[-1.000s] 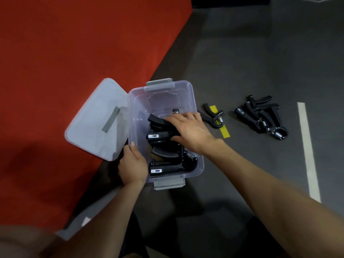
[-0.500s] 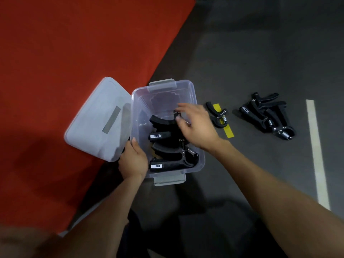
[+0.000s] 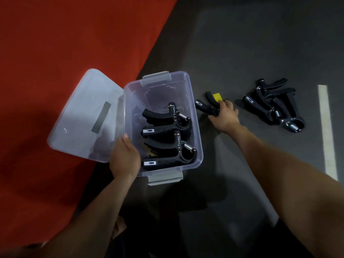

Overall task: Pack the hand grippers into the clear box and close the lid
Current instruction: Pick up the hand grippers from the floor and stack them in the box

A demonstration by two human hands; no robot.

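The right hand (image 3: 224,116) covers the spring end of the hand gripper (image 3: 205,107) on the floor. The small labels on the grippers in the box (image 3: 168,127) are too tiny to read. Both arms run off the bottom edge.

Translucent glossy plastic box (image 3: 193,127), matt black hand grippers (image 3: 163,123), metal springs (image 3: 182,115)

The right hand (image 3: 224,116), which a second ago rested on the hand grippers inside the clear box (image 3: 193,116), is now out over the floor beside it, fingers curled around the lone hand gripper (image 3: 206,106) on the yellow tape (image 3: 217,97).
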